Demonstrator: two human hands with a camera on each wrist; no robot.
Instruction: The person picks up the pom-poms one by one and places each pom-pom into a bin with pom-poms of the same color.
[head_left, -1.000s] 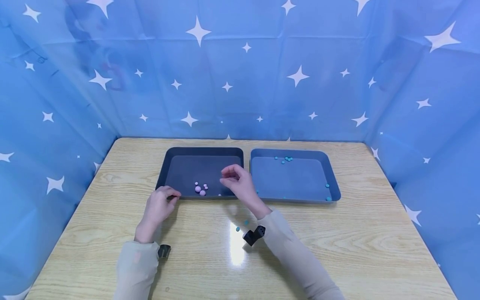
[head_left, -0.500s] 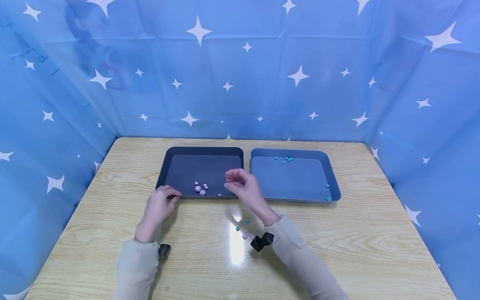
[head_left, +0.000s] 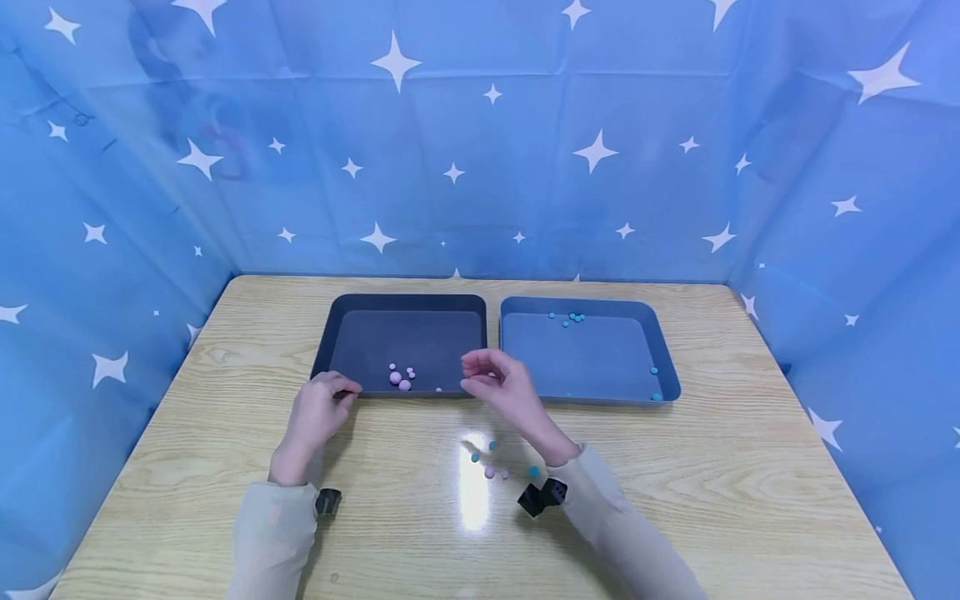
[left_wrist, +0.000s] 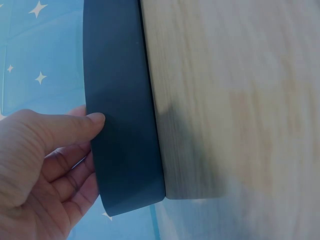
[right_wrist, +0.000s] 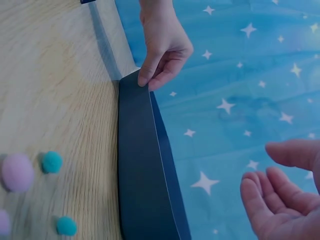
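My left hand [head_left: 315,414] pinches the near-left rim of a dark tray [head_left: 405,333]. In the left wrist view the thumb lies on the outer face of the tray's wall [left_wrist: 122,110], with the fingers partly hidden behind it. Over the near-right corner of that tray hovers my right hand [head_left: 513,404], its thumb and fingers apart and holding nothing. Several pink pompoms [head_left: 395,378] lie inside the tray near its front wall. Below the right hand, on the wooden table, are loose pink pompoms [right_wrist: 18,172] and teal pompoms [right_wrist: 52,162], fluffy and of different sizes.
To the right of the dark tray stands a blue-grey tray [head_left: 577,354] with several teal pompoms [head_left: 576,317] at its back and right side. A blue curtain [head_left: 480,200] with white stars surrounds the wooden table [head_left: 750,467] at the back and sides.
My right hand has drawn back to the right and slightly nearer, uncovering pink and teal pompoms on the table. The left hand stays on the tray rim.
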